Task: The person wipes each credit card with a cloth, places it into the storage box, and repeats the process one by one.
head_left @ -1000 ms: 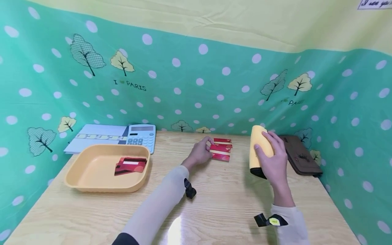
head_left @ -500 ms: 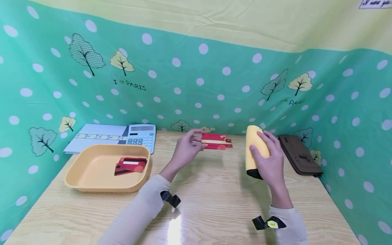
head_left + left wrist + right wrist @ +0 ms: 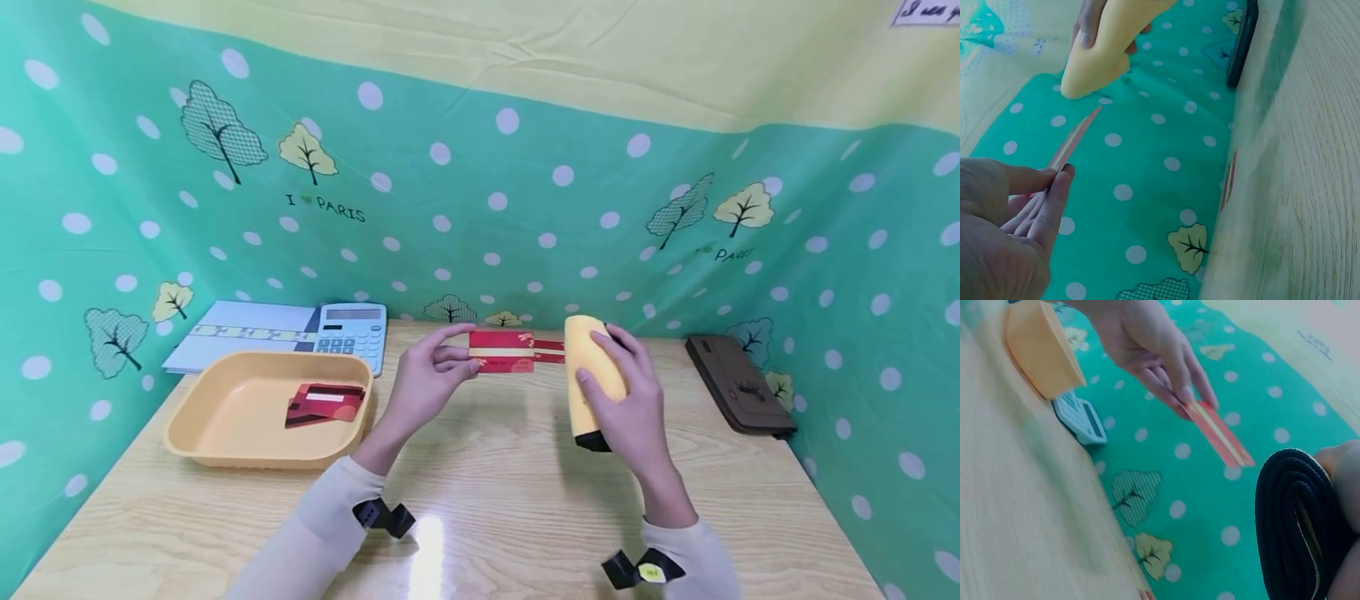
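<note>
My left hand (image 3: 423, 375) pinches a red card (image 3: 501, 352) with a cream stripe between thumb and fingers, raised above the table. In the left wrist view the card (image 3: 1075, 139) appears nearly edge-on. Fingers and thumb of my right hand (image 3: 626, 400) grip a pale yellow, roll-like thing (image 3: 588, 367) with a black lower end. The right wrist view looks onto that dark end (image 3: 1291, 519), which has nested, folded layers. Behind the held card, another red card (image 3: 550, 351) lies on the table, partly covered by the yellow thing in the head view.
At the left, a peach plastic tray (image 3: 217, 417) contains several red cards (image 3: 322, 405). A light blue calculator (image 3: 351, 332) and a white folder (image 3: 247, 325) lie behind it. A brown zipped case (image 3: 738, 383) is at the far right. Patterned cloth hangs behind the wooden table (image 3: 487, 483).
My left hand has lifted the red card off the table and drawn it left. My right hand has shifted left with the yellow thing, closer to the card.
</note>
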Demonstrator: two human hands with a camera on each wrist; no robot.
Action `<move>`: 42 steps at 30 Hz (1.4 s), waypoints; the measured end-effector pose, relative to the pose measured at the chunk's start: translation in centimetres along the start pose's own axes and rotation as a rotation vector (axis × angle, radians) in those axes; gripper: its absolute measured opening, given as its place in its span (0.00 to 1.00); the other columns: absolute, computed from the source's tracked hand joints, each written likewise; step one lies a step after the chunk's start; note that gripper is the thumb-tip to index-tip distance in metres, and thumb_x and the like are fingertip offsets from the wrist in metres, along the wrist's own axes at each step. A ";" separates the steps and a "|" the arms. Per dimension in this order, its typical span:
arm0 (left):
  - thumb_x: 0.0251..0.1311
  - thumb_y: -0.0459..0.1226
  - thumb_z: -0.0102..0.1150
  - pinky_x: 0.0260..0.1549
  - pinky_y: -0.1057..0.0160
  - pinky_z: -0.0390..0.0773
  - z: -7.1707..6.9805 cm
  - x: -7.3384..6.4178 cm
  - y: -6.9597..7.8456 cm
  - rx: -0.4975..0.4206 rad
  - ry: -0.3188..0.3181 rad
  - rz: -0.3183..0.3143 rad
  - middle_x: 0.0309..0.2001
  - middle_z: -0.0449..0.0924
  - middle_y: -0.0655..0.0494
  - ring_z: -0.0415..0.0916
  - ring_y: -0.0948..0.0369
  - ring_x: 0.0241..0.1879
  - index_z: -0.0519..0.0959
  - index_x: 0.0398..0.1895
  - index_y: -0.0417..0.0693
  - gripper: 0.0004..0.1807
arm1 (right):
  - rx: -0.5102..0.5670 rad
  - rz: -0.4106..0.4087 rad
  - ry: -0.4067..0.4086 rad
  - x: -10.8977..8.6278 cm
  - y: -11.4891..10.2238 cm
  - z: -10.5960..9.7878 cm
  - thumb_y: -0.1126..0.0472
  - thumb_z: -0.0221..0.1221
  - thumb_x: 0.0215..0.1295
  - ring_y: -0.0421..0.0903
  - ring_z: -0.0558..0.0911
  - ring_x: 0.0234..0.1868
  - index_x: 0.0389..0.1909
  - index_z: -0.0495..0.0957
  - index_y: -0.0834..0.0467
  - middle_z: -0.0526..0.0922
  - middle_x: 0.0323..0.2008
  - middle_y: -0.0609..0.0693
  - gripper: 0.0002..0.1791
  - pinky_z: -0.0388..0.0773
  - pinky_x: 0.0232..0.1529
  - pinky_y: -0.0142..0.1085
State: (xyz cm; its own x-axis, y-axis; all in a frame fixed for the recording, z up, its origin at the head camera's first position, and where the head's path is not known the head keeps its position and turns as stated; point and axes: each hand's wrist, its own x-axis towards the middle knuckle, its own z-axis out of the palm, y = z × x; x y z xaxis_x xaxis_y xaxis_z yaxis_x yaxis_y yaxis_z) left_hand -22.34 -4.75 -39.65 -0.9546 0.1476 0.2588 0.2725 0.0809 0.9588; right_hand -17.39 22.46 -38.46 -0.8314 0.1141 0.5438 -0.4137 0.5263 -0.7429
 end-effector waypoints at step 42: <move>0.66 0.23 0.61 0.49 0.57 0.90 2.1 -1.4 0.4 -0.258 -0.126 -0.096 0.48 0.87 0.32 0.90 0.56 0.43 0.76 0.65 0.42 0.25 | 0.023 -0.228 -0.151 -2.8 -1.9 5.1 0.69 0.71 0.60 0.53 0.78 0.66 0.66 0.79 0.52 0.72 0.72 0.53 0.31 0.76 0.58 0.21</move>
State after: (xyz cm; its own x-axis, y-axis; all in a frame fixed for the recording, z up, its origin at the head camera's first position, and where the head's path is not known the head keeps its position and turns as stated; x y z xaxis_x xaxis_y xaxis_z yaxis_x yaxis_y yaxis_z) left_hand -20.62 -2.90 -39.87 -0.9476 0.2740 0.1644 0.1267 -0.1503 0.9805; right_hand -16.22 16.88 -40.57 -0.7610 -0.1327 0.6350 -0.6032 0.5049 -0.6174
